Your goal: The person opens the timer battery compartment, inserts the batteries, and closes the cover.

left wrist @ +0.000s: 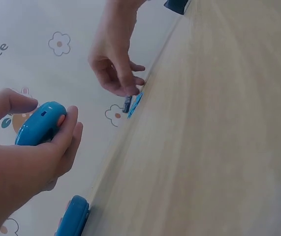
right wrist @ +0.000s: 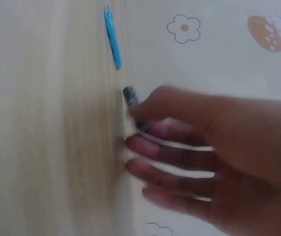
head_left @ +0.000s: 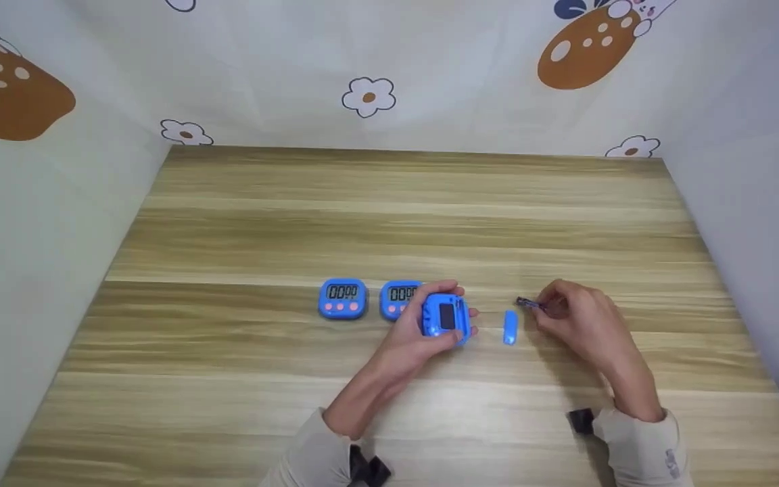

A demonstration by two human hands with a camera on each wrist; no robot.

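Note:
In my left hand (head_left: 406, 335) I hold a blue digital timer (head_left: 435, 314), its back turned up and a slot along its right side uncovered. The left wrist view shows the same timer (left wrist: 43, 124) edge-on between thumb and fingers, above the table. My right hand (head_left: 582, 321) pinches a small dark battery (head_left: 528, 302) between thumb and fingertips, low over the wood. In the right wrist view that battery (right wrist: 130, 94) pokes out past the thumb. A blue battery cover (head_left: 510, 328) lies on the table between the two hands.
Two more blue timers stand face up to the left: one timer (head_left: 342, 298) fully seen, the other timer (head_left: 397, 299) partly behind my left hand. The wooden table (head_left: 403, 216) meets a patterned cloth wall (head_left: 281, 74) at the back and both sides.

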